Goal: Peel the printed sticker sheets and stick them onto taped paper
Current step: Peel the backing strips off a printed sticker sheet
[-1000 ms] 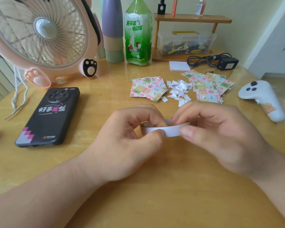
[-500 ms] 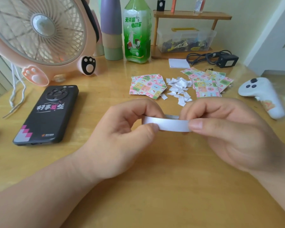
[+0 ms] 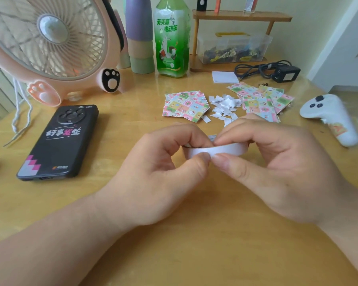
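— Head view: what is held, and how?
— A curved white strip [image 3: 225,150] is pinched from both sides over the wooden table [image 3: 194,254], near the middle of the frame. It is gripped between thumb and forefinger of the left hand [image 3: 157,174], while its other end is pinched by the thumb and curled fingers of the right hand [image 3: 277,172]. The two thumb tips are seen meeting in front of the strip.
— And the stickers?
— Two fanned piles are laid flat further back on the table, well apart from both hands: the left sticker pile [image 3: 184,106] and the right sticker pile [image 3: 262,100], with a heap of white paper scraps [image 3: 224,106] between them. A black phone [image 3: 58,141] is seen lying to the left, a pink fan [image 3: 48,44] and a green bottle [image 3: 172,38] behind, and a white controller [image 3: 331,116] at the right edge
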The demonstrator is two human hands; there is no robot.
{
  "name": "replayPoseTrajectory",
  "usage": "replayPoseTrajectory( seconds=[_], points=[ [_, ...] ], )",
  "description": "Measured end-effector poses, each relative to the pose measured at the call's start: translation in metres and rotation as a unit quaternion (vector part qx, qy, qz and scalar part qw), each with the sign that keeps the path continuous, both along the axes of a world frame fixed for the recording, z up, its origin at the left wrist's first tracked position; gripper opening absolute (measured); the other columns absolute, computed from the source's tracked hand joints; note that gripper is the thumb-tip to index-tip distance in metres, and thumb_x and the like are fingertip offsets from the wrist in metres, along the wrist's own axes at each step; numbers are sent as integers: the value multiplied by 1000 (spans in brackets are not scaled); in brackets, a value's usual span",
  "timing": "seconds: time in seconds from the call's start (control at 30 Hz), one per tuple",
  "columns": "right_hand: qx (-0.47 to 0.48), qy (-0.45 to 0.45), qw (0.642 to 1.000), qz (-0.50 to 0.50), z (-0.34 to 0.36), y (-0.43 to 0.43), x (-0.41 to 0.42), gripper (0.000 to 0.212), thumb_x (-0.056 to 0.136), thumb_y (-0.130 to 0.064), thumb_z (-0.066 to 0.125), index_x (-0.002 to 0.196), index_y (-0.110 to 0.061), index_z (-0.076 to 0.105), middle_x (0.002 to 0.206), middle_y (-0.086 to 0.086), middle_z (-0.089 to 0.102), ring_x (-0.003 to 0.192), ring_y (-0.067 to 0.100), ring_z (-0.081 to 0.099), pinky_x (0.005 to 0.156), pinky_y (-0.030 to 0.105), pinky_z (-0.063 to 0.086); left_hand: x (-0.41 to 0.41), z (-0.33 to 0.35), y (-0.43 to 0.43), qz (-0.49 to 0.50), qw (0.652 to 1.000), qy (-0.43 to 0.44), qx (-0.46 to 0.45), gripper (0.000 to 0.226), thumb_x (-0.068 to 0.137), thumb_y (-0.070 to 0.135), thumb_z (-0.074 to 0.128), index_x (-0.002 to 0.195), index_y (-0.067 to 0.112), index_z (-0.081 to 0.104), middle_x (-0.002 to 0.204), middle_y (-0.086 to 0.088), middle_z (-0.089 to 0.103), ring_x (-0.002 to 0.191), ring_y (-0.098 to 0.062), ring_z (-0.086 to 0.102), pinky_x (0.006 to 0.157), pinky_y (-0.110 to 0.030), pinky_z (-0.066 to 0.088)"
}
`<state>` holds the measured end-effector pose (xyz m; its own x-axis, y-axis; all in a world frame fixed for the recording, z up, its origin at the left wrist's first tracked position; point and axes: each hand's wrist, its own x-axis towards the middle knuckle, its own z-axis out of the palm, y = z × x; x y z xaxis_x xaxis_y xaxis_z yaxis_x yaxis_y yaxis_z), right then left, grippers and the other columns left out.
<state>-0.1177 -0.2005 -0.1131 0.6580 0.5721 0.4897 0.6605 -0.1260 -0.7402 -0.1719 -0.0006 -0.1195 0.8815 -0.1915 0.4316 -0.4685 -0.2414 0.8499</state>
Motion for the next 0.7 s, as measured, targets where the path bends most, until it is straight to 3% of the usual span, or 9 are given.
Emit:
replayPoseTrajectory(
  seconds=[0.07,0.17,0.27,0.33,0.5,0.6,0.7],
  points=[
    [9,32,999,17,2,-1,-1,16,86,-34,73,90,-18,73,81,6,66,84,37,58,78,53,45,0,0,0,4,1000,4,1,18,88,29,57,83,13,64,77,-9,54,75,-22,49,73,-30,39],
    [35,131,989,54,7,-4,-2,24,82,-37,75,75,-15,67,69,14,54,68,28,47,63,37,39,0,1,1,4,1000,-4,-2,14,88,26,59,84,14,64,78,-5,53,77,-21,48,75,-29,37],
    [54,189,977,86,9,-5,-2,39,77,-47,77,68,-15,57,66,18,38,64,34,31,57,42,25,0,2,3,-10,1000,-18,-17,19,87,23,59,86,5,63,80,-9,54,80,-25,50,78,-28,38],
    [63,195,973,105,10,-5,0,46,75,-52,76,67,-13,54,67,19,38,67,34,30,59,43,23,0,2,3,-27,999,-15,-32,24,87,22,59,84,-2,61,81,-13,55,80,-26,51,79,-27,39],
    [85,208,965,134,7,-6,5,40,76,-46,73,68,-12,55,72,13,49,73,27,40,68,36,31,-3,1,1,-41,998,6,-53,26,85,22,60,80,-3,59,78,-18,56,77,-30,52,75,-30,41],
    [64,180,976,107,6,-6,1,25,79,-28,64,72,-5,55,76,25,50,71,30,40,64,32,33,-2,-1,1,-30,998,18,-47,23,84,24,62,78,2,60,75,-17,54,72,-25,49,70,-29,39],
    [37,152,983,99,5,-4,-6,22,83,-26,61,75,-6,58,76,33,46,67,39,37,58,43,30,-2,-1,1,-19,998,26,-47,17,82,24,64,74,10,61,73,-11,53,71,-23,48,69,-30,39]
  ],
)
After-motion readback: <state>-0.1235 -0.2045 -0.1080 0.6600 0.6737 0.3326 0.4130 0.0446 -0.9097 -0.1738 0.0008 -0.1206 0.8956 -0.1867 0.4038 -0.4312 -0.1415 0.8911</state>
